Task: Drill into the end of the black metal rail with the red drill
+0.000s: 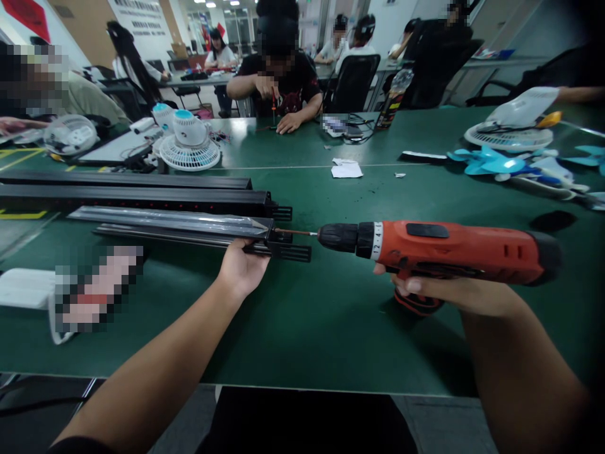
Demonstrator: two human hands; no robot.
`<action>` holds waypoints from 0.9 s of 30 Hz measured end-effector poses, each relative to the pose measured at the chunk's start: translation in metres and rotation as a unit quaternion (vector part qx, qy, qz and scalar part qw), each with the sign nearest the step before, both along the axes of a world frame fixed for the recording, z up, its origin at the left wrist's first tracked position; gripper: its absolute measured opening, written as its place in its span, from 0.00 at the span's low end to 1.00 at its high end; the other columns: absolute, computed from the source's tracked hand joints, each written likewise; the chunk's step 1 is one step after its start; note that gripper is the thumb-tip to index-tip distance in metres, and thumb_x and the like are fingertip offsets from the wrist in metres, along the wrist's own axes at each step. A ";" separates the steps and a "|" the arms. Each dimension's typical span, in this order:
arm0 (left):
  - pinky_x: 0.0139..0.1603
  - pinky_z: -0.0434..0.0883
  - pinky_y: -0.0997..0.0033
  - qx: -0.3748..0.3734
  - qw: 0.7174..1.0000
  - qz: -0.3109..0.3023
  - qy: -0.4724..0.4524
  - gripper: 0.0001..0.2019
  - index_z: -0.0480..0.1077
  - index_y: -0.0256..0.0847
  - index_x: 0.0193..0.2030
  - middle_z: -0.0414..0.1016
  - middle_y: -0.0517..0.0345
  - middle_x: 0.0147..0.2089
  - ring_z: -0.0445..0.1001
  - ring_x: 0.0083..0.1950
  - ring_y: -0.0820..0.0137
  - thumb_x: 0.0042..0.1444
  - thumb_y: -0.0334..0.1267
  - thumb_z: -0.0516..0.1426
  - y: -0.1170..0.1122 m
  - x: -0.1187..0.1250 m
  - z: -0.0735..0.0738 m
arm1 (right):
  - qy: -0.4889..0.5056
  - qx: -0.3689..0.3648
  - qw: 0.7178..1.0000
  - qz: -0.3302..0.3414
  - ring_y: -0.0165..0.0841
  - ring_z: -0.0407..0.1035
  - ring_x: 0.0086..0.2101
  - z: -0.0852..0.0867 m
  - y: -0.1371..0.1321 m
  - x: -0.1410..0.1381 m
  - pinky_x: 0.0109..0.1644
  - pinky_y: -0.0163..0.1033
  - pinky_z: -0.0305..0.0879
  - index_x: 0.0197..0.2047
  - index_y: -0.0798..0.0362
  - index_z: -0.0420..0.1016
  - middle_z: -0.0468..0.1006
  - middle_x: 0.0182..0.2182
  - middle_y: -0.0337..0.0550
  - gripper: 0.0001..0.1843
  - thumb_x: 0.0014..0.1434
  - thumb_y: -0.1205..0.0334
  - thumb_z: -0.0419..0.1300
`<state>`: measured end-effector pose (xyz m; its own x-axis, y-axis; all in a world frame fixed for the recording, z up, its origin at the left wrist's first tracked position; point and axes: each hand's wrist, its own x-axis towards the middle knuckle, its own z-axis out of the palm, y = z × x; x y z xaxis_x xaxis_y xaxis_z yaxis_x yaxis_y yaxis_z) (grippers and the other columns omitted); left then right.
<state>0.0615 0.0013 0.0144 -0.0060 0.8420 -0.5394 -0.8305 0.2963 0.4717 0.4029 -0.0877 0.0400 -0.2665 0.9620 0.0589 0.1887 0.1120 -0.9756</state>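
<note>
My right hand grips the handle of a red and black cordless drill, held level with its chuck toward the left. A long thin bit runs from the chuck to the end of a long dark metal profile with clear film on it. Whether the bit's tip sits in a screw is too small to tell. My left hand wraps round the profile near that end, its fingers partly hidden beneath. A slotted black end piece sticks out beside the bit.
Two more long black profiles lie just behind. A white fan, paper scraps, blue fan blades and a bottle stand or lie farther back. Across the table a person works with a screwdriver. A white object lies at left.
</note>
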 end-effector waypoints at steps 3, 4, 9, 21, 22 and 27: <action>0.59 0.86 0.62 0.005 1.000 -0.004 -0.005 0.34 0.77 0.35 0.70 0.91 0.45 0.51 0.90 0.45 0.60 0.55 0.22 0.55 0.002 -0.003 -0.004 | 0.004 -0.003 1.000 0.000 0.34 0.81 0.25 0.003 0.000 -0.002 0.37 0.41 0.89 0.45 0.44 0.95 0.85 0.27 0.40 0.10 0.61 0.53 0.83; 0.60 0.85 0.62 0.006 1.000 -0.004 -0.006 0.35 0.77 0.35 0.71 0.91 0.45 0.52 0.90 0.45 0.61 0.55 0.22 0.55 0.002 -0.003 -0.005 | 0.004 -0.003 1.000 0.002 0.34 0.81 0.25 0.003 0.000 -0.003 0.37 0.41 0.89 0.43 0.44 0.95 0.84 0.26 0.39 0.09 0.61 0.53 0.83; 0.57 0.85 0.64 0.003 1.000 -0.005 -0.004 0.34 0.76 0.34 0.72 0.91 0.46 0.51 0.89 0.42 0.63 0.57 0.22 0.55 0.000 -0.002 -0.003 | -0.004 0.009 1.000 -0.001 0.33 0.79 0.23 0.006 0.000 -0.006 0.34 0.39 0.87 0.39 0.47 0.92 0.84 0.25 0.40 0.10 0.61 0.51 0.82; 0.57 0.86 0.62 0.011 1.000 -0.012 0.007 0.33 0.78 0.35 0.70 0.91 0.45 0.51 0.90 0.46 0.60 0.57 0.22 0.54 -0.002 -0.001 0.002 | -0.013 0.019 1.000 -0.013 0.35 0.81 0.24 0.006 0.000 -0.008 0.31 0.39 0.87 0.38 0.46 0.92 0.85 0.25 0.40 0.10 0.58 0.51 0.83; 0.57 0.86 0.62 0.010 1.000 -0.011 0.007 0.33 0.78 0.35 0.69 0.91 0.45 0.51 0.90 0.46 0.60 0.58 0.22 0.54 -0.002 -0.001 0.002 | -0.012 0.018 1.000 -0.011 0.35 0.81 0.25 0.006 0.000 -0.007 0.31 0.38 0.86 0.38 0.46 0.92 0.85 0.26 0.40 0.10 0.59 0.52 0.83; 0.55 0.86 0.64 0.007 1.000 -0.013 0.003 0.32 0.78 0.34 0.70 0.91 0.44 0.51 0.90 0.46 0.61 0.59 0.23 0.54 -0.002 -0.002 0.001 | -0.009 0.025 1.000 0.009 0.33 0.80 0.26 0.004 0.001 -0.004 0.31 0.35 0.85 0.43 0.46 0.94 0.85 0.27 0.41 0.09 0.62 0.53 0.82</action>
<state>0.0590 -0.0002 0.0157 0.0138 0.8493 -0.5277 -0.8196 0.3119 0.4806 0.3986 -0.0864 0.0437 -0.2847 0.9531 0.1029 0.2029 0.1648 -0.9652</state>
